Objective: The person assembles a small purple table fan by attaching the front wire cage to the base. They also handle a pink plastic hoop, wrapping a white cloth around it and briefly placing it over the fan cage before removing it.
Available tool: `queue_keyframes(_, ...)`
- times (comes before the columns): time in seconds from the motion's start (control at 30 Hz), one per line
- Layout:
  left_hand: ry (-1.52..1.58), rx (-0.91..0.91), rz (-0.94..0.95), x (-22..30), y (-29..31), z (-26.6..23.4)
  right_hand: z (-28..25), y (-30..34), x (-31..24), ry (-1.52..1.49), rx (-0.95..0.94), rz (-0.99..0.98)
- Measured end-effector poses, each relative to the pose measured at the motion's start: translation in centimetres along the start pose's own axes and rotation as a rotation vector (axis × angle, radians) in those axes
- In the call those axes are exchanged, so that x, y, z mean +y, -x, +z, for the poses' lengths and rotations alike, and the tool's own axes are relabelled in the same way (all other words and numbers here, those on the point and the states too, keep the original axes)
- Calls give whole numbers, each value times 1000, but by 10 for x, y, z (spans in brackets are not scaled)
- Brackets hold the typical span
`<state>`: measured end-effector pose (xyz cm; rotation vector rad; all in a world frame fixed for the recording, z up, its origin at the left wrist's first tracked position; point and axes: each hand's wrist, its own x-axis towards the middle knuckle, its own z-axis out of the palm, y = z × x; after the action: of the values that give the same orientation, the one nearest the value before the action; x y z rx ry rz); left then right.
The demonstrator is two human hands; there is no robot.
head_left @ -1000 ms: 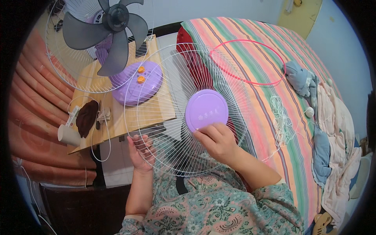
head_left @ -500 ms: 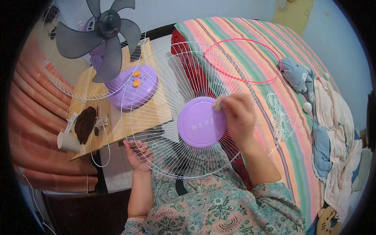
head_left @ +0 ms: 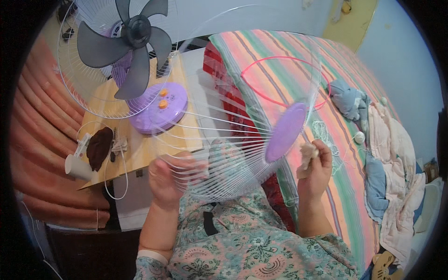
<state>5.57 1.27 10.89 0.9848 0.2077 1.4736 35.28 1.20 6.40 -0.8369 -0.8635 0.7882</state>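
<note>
Precariously, our curled left hand (head_left: 169, 179) alone held the tilted fan guard (head_left: 285, 133), which might slip. Our right hand (head_left: 318, 171) pinched a cloth (head_left: 306, 157).

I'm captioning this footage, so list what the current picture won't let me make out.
All in the head view:
Grille: motion blur smears its upper wires.
Left hand: blurred, exact finger placement unclear.
Scrap: partly hidden by the right hand; cloth or paper, I can't tell.
Fan: the top edge cuts off upper blades.
</note>
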Motion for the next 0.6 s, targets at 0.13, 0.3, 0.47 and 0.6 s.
queue_keyframes(0.13, -809, -751, 374, -22, -44, 66, -50, -32, -15, -307, 10, 358)
queue_keyframes(0.3, -1126, -1048, 519, -105, -20, 66, -121, -18, -3, -687, -37, 604)
queue_keyframes(0.47, -1319, -1217, 325, -144, 14, 10, -185, 22, 4, -414, 110, 691)
queue_keyframes(0.6, -1361, -1334, 142, -149, 25, -2, -201, 27, 10, 327, 129, 755)
